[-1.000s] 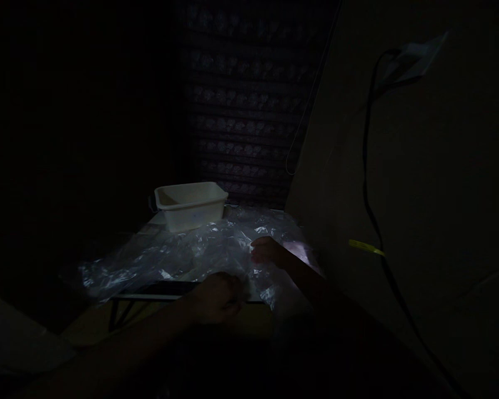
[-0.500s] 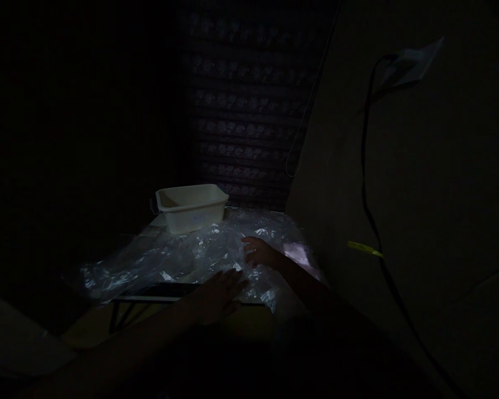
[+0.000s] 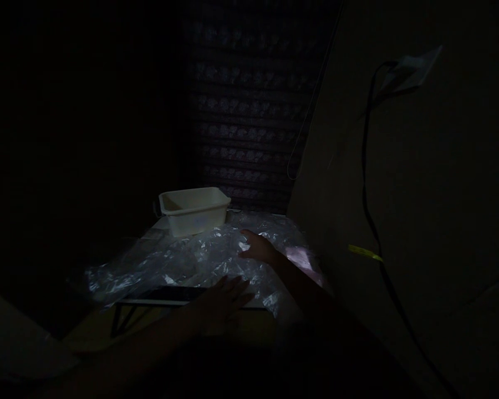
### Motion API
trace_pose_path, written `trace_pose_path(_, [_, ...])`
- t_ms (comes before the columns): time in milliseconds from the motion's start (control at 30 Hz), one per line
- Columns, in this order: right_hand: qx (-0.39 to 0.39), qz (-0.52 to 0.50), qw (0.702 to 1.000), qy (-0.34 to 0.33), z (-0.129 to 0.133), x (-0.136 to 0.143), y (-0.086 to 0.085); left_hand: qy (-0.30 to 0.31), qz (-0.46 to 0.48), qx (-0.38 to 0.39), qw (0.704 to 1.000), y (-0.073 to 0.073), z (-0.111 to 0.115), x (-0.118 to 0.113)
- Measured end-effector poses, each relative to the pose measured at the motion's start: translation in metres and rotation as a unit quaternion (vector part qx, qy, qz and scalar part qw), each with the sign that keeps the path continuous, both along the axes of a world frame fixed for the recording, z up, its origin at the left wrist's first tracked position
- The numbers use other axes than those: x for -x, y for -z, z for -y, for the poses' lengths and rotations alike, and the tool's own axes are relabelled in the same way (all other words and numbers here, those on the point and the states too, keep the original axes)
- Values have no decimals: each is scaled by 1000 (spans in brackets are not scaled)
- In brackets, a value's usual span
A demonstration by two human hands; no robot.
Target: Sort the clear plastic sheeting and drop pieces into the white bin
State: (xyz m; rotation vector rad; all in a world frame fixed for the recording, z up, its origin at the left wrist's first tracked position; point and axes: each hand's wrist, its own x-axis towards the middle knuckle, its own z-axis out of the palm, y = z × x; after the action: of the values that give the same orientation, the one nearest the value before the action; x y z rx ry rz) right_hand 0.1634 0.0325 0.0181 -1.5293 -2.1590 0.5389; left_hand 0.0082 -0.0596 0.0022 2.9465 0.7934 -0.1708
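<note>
Crumpled clear plastic sheeting (image 3: 183,263) covers much of a small table in very dim light. My left hand (image 3: 224,299) lies with fingers spread at the table's near edge, over the border of the plastic. Farther in, my right hand (image 3: 258,246) is above the sheeting, thumb and fingers held apart with nothing between them. Whether its fingertips touch the plastic I cannot tell. A pale rectangular tub (image 3: 197,221) stands at the back left of the table, beyond both hands. A pinkish-white flat piece (image 3: 299,257) lies at the right side, close to my right forearm.
Behind the table hangs a dark patterned blind (image 3: 241,133) with a thin cord (image 3: 293,172). On the right wall a black cable (image 3: 366,188) drops from a wall socket (image 3: 411,72), with a yellow tag (image 3: 363,252) on it. A black table leg frame (image 3: 116,321) shows below the near edge.
My right hand has opened wider, its thumb and fingers spreading apart over the plastic. My left hand stays almost in place. The whole view has shifted slightly.
</note>
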Motion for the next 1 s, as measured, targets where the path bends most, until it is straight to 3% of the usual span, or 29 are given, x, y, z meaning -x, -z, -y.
trace_pose_path(133, [-65, 219, 972, -45, 8, 5, -2, -1, -5, -5, 1000, 3, 1, 1])
trace_pose_path(300, [-126, 292, 947, -44, 16, 8, -9, -5, 3, -4, 1000, 5, 3, 3])
trace_pose_path(433, [-163, 297, 941, 4, 15, 7, -15, 3, 7, 1, 1000, 3, 4, 4])
trace_pose_path(667, [-118, 295, 946, 73, 1, 6, -19, 4, 15, -8, 1000, -1, 6, 4])
trace_pose_path(867, [-175, 171, 958, 153, -7, 5, -22, 7, 36, 0, 999, -8, 8, 4])
trace_pose_path(1000, [-178, 112, 965, 155, -8, -2, -29, -7, 50, -10, 999, -13, 8, -1])
